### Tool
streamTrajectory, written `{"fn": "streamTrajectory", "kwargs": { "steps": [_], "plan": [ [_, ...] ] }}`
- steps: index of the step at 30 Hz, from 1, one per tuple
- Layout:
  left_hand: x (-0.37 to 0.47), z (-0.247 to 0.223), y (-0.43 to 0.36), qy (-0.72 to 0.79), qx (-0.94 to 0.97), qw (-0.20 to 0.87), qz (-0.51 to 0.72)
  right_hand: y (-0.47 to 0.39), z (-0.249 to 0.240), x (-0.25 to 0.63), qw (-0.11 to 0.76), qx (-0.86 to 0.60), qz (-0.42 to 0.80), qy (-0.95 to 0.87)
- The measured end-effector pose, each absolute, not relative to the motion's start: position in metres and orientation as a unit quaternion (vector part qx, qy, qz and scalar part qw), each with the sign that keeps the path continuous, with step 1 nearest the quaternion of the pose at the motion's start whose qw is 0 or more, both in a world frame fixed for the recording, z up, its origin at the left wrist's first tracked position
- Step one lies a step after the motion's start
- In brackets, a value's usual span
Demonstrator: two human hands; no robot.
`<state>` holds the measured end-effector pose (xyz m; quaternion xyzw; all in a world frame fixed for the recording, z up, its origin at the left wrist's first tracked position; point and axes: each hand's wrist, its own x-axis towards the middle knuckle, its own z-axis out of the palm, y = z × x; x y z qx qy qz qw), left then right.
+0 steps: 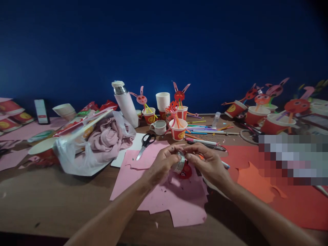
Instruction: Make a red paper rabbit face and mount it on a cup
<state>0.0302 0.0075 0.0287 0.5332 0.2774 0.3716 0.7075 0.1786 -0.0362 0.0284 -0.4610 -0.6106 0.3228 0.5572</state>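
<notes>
My left hand (164,162) is closed round a roll of clear tape (180,162), held up over the pink paper (153,200). At the roll's right side, my right hand (208,164) pinches with thumb and forefinger; whatever lies between those fingertips is too small to make out. Just below the roll is a red paper face (186,171) with drawn eyes, partly hidden by the tape and my hands. Black-handled scissors (145,145) lie with blades apart beyond my left hand.
Paper cups with paper rabbit heads stand ahead, including one red-and-white cup (178,130). Colored sticks (205,130) and markers (202,141) lie right of it. A plastic bag (77,157) with cloth and a white thermos (126,106) are left. Red paper (294,208) covers the right side.
</notes>
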Motion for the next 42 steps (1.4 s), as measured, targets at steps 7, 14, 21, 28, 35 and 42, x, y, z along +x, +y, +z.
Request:
{"fn": "streamTrajectory", "kwargs": {
  "steps": [7,14,21,28,35,42],
  "plan": [
    [0.0316,0.0224,0.0088,0.277,0.583,0.677,0.353,-0.0389,0.0309,0.1789,0.498,-0.519,0.208,-0.663],
    [0.0320,0.0221,0.0086,0.292,0.583,0.672,0.351,-0.0366,0.0318,0.1787,0.499,-0.534,0.226,-0.644],
    [0.0311,0.0192,0.0109,0.297,0.588,0.672,0.339,-0.0372,0.0361,0.1765,0.504,-0.553,0.312,-0.586],
    [0.0317,0.0233,0.0097,0.305,0.588,0.670,0.334,-0.0378,0.0366,0.1779,0.493,-0.548,0.307,-0.602],
    [0.0317,0.0200,0.0109,0.303,0.597,0.663,0.334,-0.0355,0.0313,0.1782,0.463,-0.553,0.230,-0.653],
    [0.0302,0.0219,0.0098,0.303,0.594,0.672,0.323,-0.0387,0.0330,0.1772,0.453,-0.575,0.176,-0.658]
  ]
}}
